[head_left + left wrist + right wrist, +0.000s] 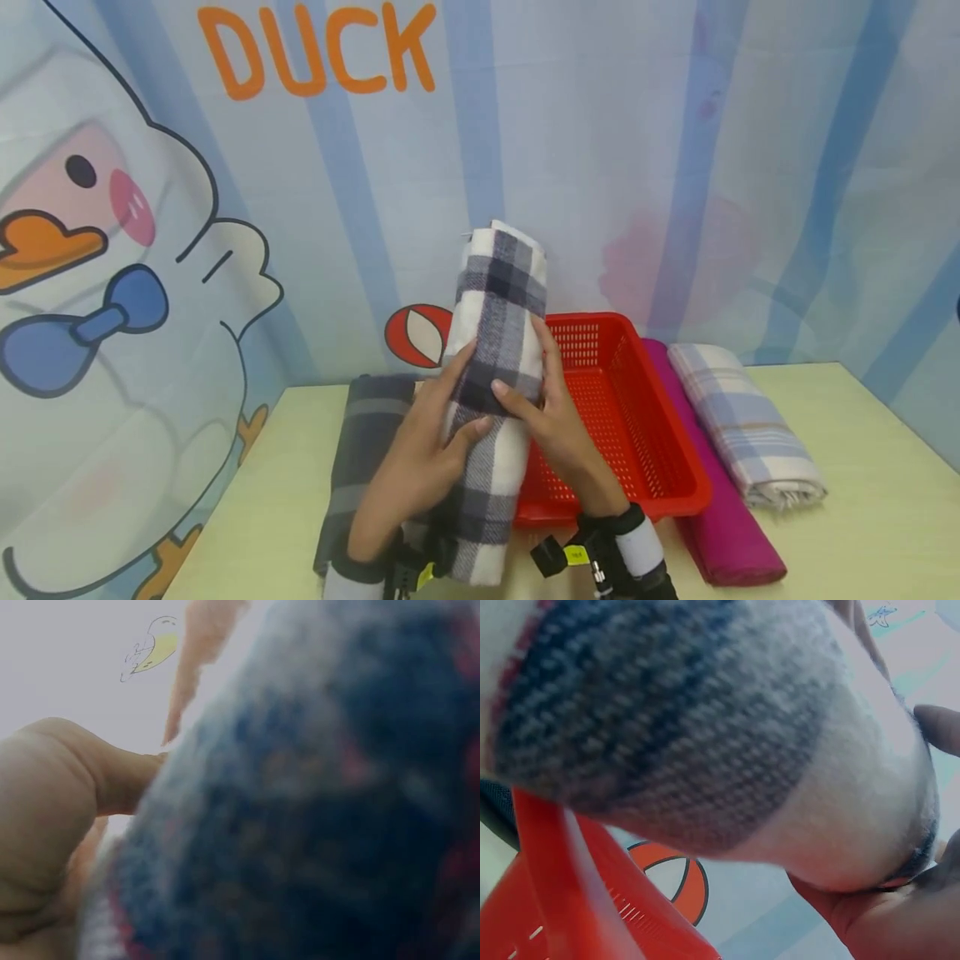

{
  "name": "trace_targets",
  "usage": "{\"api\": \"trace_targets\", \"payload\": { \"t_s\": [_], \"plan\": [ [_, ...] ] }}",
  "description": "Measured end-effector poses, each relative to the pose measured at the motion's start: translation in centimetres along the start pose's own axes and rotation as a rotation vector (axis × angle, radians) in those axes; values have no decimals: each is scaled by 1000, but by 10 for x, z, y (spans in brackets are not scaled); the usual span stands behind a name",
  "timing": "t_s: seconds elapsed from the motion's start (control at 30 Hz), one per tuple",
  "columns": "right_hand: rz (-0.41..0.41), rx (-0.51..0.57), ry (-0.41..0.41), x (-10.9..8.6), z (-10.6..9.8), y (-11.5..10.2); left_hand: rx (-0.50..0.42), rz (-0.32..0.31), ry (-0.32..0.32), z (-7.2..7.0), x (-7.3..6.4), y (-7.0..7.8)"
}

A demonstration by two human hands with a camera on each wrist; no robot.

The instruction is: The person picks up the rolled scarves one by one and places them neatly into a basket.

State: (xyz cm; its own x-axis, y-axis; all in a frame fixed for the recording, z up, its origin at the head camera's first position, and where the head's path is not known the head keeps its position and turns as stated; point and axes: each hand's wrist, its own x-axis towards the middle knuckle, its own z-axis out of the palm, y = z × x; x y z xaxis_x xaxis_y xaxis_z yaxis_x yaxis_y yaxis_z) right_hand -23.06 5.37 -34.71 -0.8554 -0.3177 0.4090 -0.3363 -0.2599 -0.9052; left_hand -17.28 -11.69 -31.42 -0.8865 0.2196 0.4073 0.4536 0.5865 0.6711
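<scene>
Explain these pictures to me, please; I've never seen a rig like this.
There is no machine: a person's bare left hand and right hand do the work. The widest picture looks forward and down from the head; the other two are close-ups from the left and right wrists. Both hands hold a checked cloth. On the table are a red basket, a gray cloth to its left, and a purple cloth and striped cloth to its right.
</scene>
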Motion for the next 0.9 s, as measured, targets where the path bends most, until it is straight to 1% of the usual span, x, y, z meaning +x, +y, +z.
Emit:
{"api": "trace_targets", "payload": {
  "t_s": [0.1,0.23,0.4,0.53,0.67,0.9],
  "plan": [
    [-3,-12,16,0,0,1,-7,16,-7,2,0,0],
    [-12,-13,54,1,0,3,-18,16,-19,4,-1,2],
    [-43,32,88,2,-1,3,-36,22,-39,5,-1,4],
    [-63,74,87,2,-2,2,-38,24,-49,5,-1,5],
    [-52,98,107,2,-2,2,-34,27,-50,5,-2,4],
    [-13,145,199,5,-4,1,-19,26,-66,5,0,1]
  ]
}}
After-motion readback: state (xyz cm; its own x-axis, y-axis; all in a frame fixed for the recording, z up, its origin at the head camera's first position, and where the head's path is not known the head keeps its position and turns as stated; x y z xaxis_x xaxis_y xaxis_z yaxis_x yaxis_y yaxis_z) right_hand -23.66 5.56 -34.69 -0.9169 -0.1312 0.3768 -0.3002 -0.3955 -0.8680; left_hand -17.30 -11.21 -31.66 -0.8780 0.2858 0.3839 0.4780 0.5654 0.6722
